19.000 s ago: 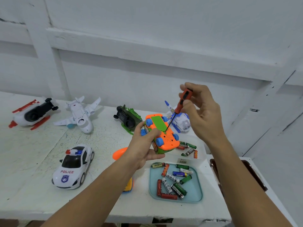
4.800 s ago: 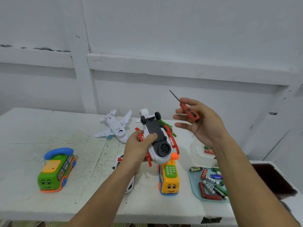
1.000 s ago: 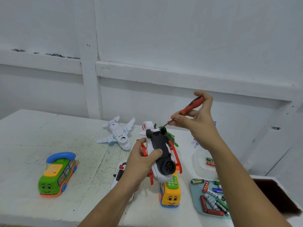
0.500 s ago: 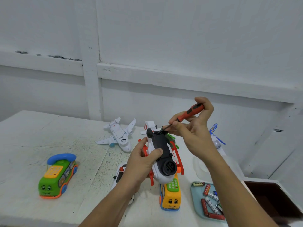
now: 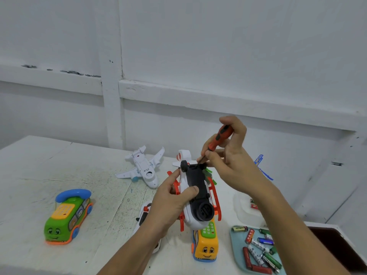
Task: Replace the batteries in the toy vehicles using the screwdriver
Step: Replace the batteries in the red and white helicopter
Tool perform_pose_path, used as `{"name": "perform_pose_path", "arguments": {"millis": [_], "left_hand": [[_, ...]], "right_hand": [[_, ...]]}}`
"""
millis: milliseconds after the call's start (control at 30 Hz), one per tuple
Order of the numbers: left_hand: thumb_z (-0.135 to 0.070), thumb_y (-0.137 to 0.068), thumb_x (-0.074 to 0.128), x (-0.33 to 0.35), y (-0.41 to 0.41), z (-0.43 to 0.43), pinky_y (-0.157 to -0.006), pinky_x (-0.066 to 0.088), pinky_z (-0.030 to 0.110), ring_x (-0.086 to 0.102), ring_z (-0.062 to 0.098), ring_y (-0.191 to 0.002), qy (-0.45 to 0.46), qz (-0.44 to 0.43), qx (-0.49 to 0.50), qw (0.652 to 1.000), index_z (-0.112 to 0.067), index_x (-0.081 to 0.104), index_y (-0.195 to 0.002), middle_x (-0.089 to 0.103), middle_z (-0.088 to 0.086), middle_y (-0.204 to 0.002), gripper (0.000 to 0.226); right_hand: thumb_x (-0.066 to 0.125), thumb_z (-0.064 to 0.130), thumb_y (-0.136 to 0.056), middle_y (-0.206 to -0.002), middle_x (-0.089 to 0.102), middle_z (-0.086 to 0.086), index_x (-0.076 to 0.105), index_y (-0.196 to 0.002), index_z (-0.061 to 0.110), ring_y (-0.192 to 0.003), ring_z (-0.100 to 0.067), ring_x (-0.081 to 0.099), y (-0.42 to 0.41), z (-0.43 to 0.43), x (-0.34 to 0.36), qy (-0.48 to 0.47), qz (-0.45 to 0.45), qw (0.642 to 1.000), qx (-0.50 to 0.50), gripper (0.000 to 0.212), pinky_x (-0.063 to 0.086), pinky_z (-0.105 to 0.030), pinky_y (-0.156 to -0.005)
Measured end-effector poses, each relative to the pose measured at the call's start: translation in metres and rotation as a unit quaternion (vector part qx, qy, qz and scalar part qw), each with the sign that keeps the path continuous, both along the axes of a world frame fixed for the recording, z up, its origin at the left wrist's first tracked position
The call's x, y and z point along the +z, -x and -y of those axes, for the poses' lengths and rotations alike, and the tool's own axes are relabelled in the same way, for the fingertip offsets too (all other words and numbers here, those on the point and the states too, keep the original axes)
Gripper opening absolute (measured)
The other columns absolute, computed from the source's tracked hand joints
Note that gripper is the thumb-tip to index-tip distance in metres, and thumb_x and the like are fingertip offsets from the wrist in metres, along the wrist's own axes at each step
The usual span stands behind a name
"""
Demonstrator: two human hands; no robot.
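Note:
My left hand grips a white toy helicopter with red skids, turned belly-up above the table. Its black underside panel faces me. My right hand pinches a red-and-black screwdriver, tilted, with its tip on the far end of that black panel near a small wheel. A teal tray at the lower right holds several loose batteries.
A green toy phone car stands at the left, a white plane lies upside down at the back, a yellow phone car sits under the helicopter. A white police car is partly hidden by my left arm. Clear container right.
The screwdriver has tilted more upright and its tip has come down onto the helicopter's underside. My left hand keeps the same hold on the helicopter.

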State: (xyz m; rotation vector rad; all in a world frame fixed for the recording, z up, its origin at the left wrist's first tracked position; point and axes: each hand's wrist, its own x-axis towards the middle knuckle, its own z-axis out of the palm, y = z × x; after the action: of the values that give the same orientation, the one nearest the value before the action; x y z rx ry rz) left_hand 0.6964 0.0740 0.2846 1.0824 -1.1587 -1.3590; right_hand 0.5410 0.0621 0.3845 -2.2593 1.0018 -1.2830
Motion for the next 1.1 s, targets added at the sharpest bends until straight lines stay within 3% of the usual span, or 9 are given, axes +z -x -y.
{"name": "perform_pose_path", "arguments": {"millis": [67,167,233,333,400,533,767,1000,1100], "left_hand": [[-0.017,-0.085,0.073,0.0,0.0,-0.001,-0.077,0.062,0.041,0.075,0.018,-0.087,-0.001,0.007,0.002,1.0,-0.031,0.052,-0.139,0.076,-0.002,-0.101,0.06],[-0.026,-0.087,0.071,0.002,0.002,-0.005,-0.084,0.06,0.043,0.074,0.016,-0.093,-0.001,0.01,0.0,1.0,-0.032,0.053,-0.137,0.073,0.0,-0.113,0.054],[-0.052,-0.079,0.073,0.007,0.003,-0.008,-0.091,0.058,0.043,0.069,0.015,-0.107,0.007,0.019,0.013,1.0,-0.036,0.054,-0.137,0.067,-0.001,-0.126,0.063],[-0.09,-0.055,0.062,0.004,0.003,-0.008,-0.101,0.051,0.045,0.061,0.014,-0.121,0.012,0.022,0.003,1.0,-0.039,0.054,-0.137,0.063,-0.007,-0.133,0.097],[-0.084,-0.071,0.05,0.009,0.002,-0.011,-0.098,0.052,0.032,0.061,0.007,-0.117,0.02,0.029,-0.005,0.999,-0.035,0.06,-0.132,0.067,-0.012,-0.126,0.079],[-0.058,-0.094,0.045,0.007,0.0,-0.007,-0.066,0.053,0.013,0.069,0.003,-0.099,0.007,0.038,-0.007,0.999,-0.036,0.063,-0.125,0.072,-0.01,-0.113,0.042],[-0.043,-0.098,0.053,0.007,0.0,-0.008,-0.065,0.055,0.02,0.072,0.006,-0.092,-0.004,0.037,-0.023,0.999,-0.036,0.065,-0.12,0.076,-0.009,-0.102,0.027],[-0.039,-0.098,0.053,0.008,0.005,-0.013,-0.085,0.059,0.042,0.072,0.015,-0.098,-0.018,0.035,-0.054,0.998,-0.033,0.067,-0.115,0.076,-0.006,-0.102,0.024],[-0.036,-0.099,0.052,0.009,0.009,-0.014,-0.074,0.059,0.032,0.073,0.011,-0.088,-0.012,0.031,-0.074,0.997,-0.033,0.066,-0.115,0.077,-0.008,-0.097,0.021]], "right_hand": [[0.042,-0.01,-0.091,-0.089,0.055,-0.007,0.016,-0.118,0.052,-0.069,-0.026,0.068,0.001,0.002,0.011,-0.044,-0.029,0.999,-0.005,0.073,0.061,-0.043,-0.073],[0.047,-0.01,-0.091,-0.092,0.058,-0.016,0.015,-0.121,0.051,-0.07,-0.032,0.071,0.003,0.01,0.024,-0.138,-0.014,0.99,-0.006,0.075,0.061,-0.048,-0.07],[0.051,-0.01,-0.091,-0.094,0.056,-0.021,0.017,-0.123,0.054,-0.075,-0.04,0.071,0.006,0.016,0.029,-0.205,0.016,0.979,0.003,0.08,0.059,-0.055,-0.071],[0.052,-0.011,-0.091,-0.093,0.057,-0.022,0.017,-0.124,0.056,-0.081,-0.048,0.069,0.011,0.025,0.029,-0.274,0.054,0.96,0.007,0.082,0.056,-0.06,-0.073],[0.049,-0.013,-0.092,-0.089,0.058,-0.02,0.018,-0.127,0.054,-0.085,-0.052,0.067,0.014,0.028,0.027,-0.305,0.091,0.948,0.018,0.082,0.056,-0.061,-0.074],[0.047,-0.015,-0.091,-0.083,0.059,-0.02,0.018,-0.133,0.049,-0.081,-0.049,0.067,0.019,0.027,0.025,-0.335,0.172,0.926,0.036,0.082,0.054,-0.062,-0.076],[0.044,-0.017,-0.091,-0.076,0.061,-0.016,0.024,-0.132,0.047,-0.072,-0.043,0.069,0.03,0.001,0.027,-0.343,0.204,0.914,0.073,0.079,0.056,-0.056,-0.076],[0.052,-0.011,-0.082,-0.077,0.062,-0.016,0.029,-0.132,0.047,-0.066,-0.041,0.068,0.042,-0.025,0.018,-0.368,0.256,0.888,0.101,0.08,0.049,-0.067,-0.086],[0.046,-0.013,-0.086,-0.074,0.061,-0.015,0.03,-0.135,0.041,-0.065,-0.037,0.067,0.047,-0.034,0.009,-0.358,0.308,0.879,0.074,0.075,0.05,-0.065,-0.086]]}}
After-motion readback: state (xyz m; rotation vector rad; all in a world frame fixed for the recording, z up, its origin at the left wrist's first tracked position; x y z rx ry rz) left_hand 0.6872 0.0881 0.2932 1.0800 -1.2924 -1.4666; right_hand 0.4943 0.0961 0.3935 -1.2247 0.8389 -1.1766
